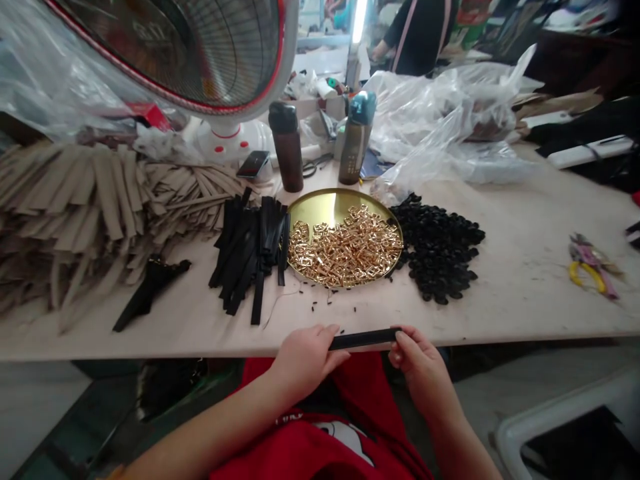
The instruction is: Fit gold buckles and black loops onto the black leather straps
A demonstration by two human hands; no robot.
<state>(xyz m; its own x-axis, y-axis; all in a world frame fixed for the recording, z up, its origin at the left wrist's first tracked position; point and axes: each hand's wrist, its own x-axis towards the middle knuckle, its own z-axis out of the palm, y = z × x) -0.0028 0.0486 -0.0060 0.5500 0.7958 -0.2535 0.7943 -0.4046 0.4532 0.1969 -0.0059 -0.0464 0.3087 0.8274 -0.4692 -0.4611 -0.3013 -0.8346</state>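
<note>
The left hand (306, 360) and right hand (420, 367) grasp opposite ends of a black strap (364, 339) at the table's (530, 267) near edge. Beyond lies a round tray (327, 203) of gold-coloured buckles (345, 248), flanked by black strips (245, 257), left, and heaped black pieces (443, 250), right.

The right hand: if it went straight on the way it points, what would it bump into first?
Probably the near rim of the gold tray, if the right hand is low enough; its height above the table is hard to judge.
</note>
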